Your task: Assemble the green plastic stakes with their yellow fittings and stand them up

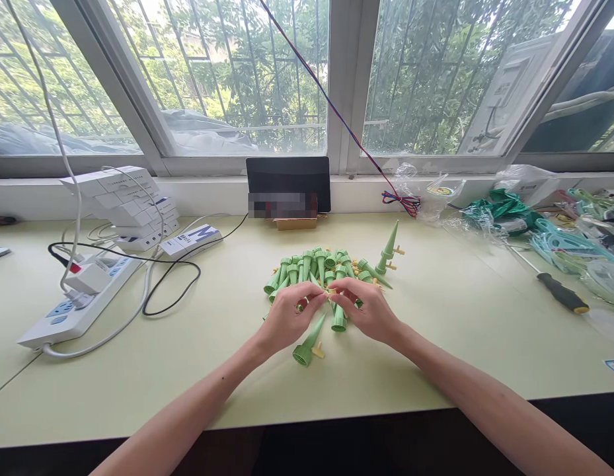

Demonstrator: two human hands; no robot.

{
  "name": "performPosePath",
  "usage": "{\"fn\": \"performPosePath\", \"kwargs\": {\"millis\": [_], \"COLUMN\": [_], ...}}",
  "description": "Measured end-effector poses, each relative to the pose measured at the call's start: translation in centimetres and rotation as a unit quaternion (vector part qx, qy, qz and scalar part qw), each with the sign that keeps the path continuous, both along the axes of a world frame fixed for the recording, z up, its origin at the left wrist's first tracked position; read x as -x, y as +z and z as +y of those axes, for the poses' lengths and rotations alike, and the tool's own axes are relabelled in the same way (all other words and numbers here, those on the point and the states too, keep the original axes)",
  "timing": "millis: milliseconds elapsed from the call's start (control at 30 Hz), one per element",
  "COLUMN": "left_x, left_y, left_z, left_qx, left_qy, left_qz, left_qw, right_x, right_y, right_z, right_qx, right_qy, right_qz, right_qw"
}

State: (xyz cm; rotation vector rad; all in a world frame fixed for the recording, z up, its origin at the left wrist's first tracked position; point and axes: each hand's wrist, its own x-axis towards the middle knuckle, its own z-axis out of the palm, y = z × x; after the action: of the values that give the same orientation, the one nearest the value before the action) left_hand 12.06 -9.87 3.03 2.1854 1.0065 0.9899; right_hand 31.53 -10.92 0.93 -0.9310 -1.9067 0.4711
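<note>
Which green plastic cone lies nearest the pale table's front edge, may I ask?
The green plastic cone beside the left hand; the other cones sit farther back.

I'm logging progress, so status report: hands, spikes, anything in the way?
Left hand, right hand: fingertips close together, grip unclear. Green spikes: heaped around and beyond. Possibly in the way: loose spike, near side.

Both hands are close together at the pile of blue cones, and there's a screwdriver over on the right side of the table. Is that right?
Not quite: the head view shows that the cones are green, not blue. The left hand and right hand are close together there, and the screwdriver is on the table's right side.
</note>
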Motion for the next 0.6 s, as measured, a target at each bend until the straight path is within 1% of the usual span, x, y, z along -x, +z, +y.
{"fn": "performPosePath", "kwargs": {"millis": [133,367,467,533,600], "left_x": [-0.04,-0.11,-0.09,0.00,0.17], "left_y": [-0.02,-0.07,0.00,0.12,0.29], "left_z": [-0.04,-0.10,-0.06,0.01,0.08], "left_qx": [-0.003,-0.019,-0.012,-0.001,0.005], "left_qy": [0.001,0.001,0.003,0.001,-0.011], "left_qz": [0.005,0.021,0.021,0.025,0.039], "left_qw": [1.000,1.000,1.000,1.000,0.999], "right_x": [-0.02,0.07,0.07,0.03,-0.06], "right_y": [0.09,0.09,-0.01,-0.01,0.04], "right_z": [-0.07,0.02,0.08,0.14,0.23], "right_qx": [-0.002,-0.008,-0.005,-0.005,-0.005], "right_qy": [0.016,0.017,0.018,0.005,-0.026], "right_qz": [-0.007,-0.026,-0.023,-0.019,-0.008], "right_qw": [1.000,0.999,1.000,1.000,1.000]}}
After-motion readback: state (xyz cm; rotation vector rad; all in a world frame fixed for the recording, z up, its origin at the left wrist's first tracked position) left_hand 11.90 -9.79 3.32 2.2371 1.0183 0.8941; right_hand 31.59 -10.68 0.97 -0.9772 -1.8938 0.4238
